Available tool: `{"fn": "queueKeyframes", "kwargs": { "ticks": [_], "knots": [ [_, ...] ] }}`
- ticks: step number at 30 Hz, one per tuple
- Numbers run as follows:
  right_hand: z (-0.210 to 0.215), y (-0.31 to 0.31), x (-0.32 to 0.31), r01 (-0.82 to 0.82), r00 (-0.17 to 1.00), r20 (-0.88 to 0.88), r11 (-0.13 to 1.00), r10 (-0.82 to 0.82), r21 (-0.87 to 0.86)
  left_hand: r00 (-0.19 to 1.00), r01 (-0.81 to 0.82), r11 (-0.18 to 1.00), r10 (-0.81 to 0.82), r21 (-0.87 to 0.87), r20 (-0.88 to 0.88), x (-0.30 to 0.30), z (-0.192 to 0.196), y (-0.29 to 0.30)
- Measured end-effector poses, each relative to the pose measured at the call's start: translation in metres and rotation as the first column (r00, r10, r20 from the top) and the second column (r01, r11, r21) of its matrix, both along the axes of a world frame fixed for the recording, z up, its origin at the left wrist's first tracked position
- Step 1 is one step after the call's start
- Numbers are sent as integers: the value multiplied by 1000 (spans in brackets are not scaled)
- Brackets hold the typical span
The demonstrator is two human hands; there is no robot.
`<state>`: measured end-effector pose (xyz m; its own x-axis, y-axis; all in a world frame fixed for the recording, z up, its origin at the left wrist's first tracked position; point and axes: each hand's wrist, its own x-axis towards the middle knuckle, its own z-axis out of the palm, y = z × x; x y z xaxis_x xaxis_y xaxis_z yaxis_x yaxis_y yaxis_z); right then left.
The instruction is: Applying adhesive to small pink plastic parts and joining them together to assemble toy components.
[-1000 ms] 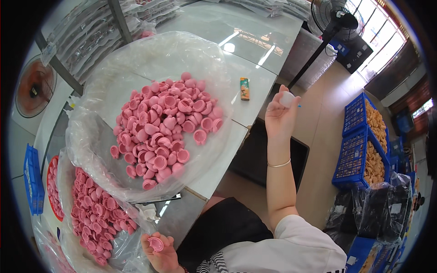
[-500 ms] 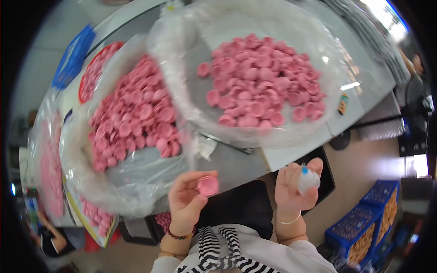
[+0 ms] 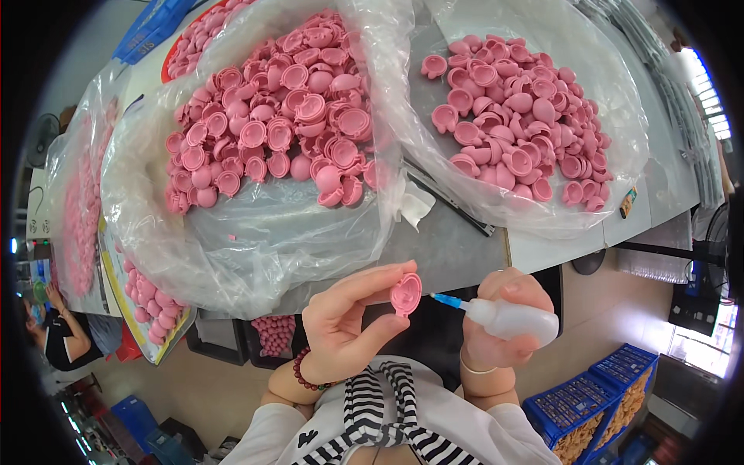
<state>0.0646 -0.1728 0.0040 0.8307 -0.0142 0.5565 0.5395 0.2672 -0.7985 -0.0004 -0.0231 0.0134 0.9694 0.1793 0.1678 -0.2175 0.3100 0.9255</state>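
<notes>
Between thumb and fingers, my left hand (image 3: 345, 322) holds a pink plastic half-shell (image 3: 406, 294), its hollow side facing me. My right hand (image 3: 508, 318) is wrapped round a white squeeze bottle (image 3: 515, 324) with a blue nozzle (image 3: 447, 300). The nozzle points left toward the half-shell, with a small gap between them. Beyond my hands, a heap of pink half-shells (image 3: 267, 116) lies on clear plastic sheeting at the left. A second heap of half-shells (image 3: 523, 116) rests on plastic sheeting at the right.
Closed pink balls (image 3: 147, 302) sit in a tray at the left, and more pink balls (image 3: 275, 335) fill a dark bin below the table edge. A small lighter-like item (image 3: 628, 203) lies at the table's right. Blue crates (image 3: 573, 399) stand on the floor. Another person (image 3: 66, 333) is at far left.
Both hands have come closer together. The bottle has tilted so its nozzle points left at the half-shell, which has turned its hollow more toward the nozzle. The view has shifted too.
</notes>
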Motion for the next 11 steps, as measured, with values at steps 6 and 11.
{"fn": "queueKeyframes", "kwargs": {
  "ticks": [6, 11],
  "knots": [
    [-4, 2, -3, 23, 995, -93, 998, -28, -51, 1000, -8, 1000, 8, 14, -9, 2, 0, 2],
    [-5, 2, -2, -10, 994, -107, 995, -1, -102, 1000, -4, 999, 4, 36, 2, 4, -2, 3]
  ]
}}
